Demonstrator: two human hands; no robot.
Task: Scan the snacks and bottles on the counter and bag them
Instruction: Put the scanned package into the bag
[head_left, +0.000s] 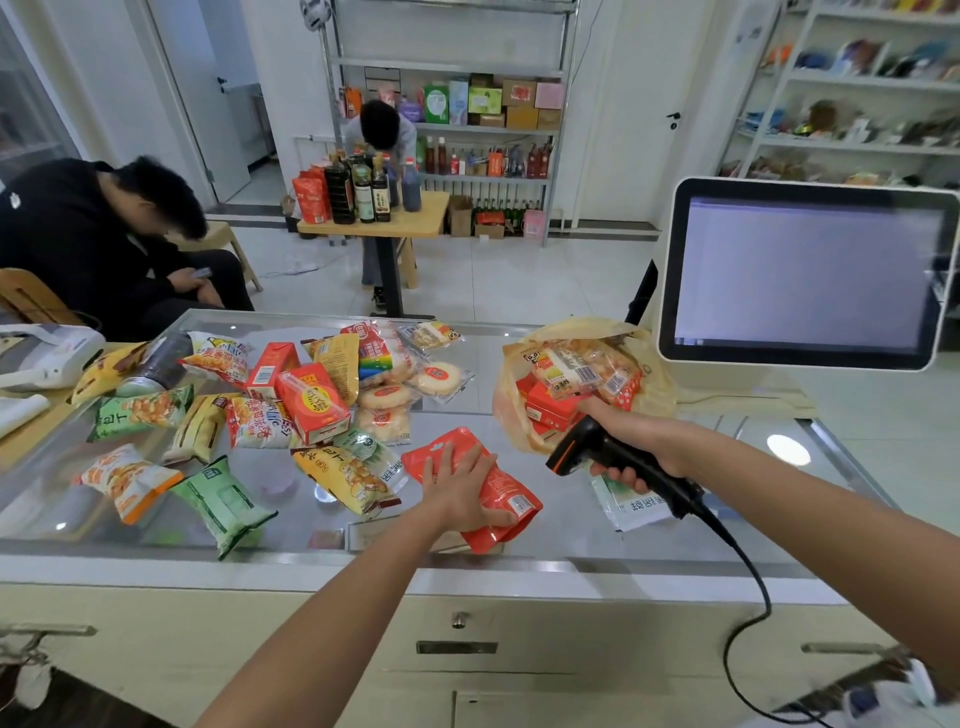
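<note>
A red snack pouch (511, 501) lies on the glass counter (571, 514), barcode label up near its lower right. My left hand (460, 491) grips it, fingers laid on top and thumb curled round its near edge. My right hand (639, 441) holds a black barcode scanner (597, 452), its orange-trimmed head pointing left toward the pouch. Behind the scanner stands a yellowish plastic bag (654, 389) with several packs inside. Several snack packs and red cartons (311, 405) lie scattered over the counter's left half, and a dark bottle (158, 366) lies on its side at the far left.
A white-green pack (631, 506) lies under the scanner. The register screen (810, 275) stands at the right, just behind the bag. A white device (47, 353) sits at the left edge. Two people are beyond the counter, one seated at left. The scanner cable (748, 587) hangs over the front edge.
</note>
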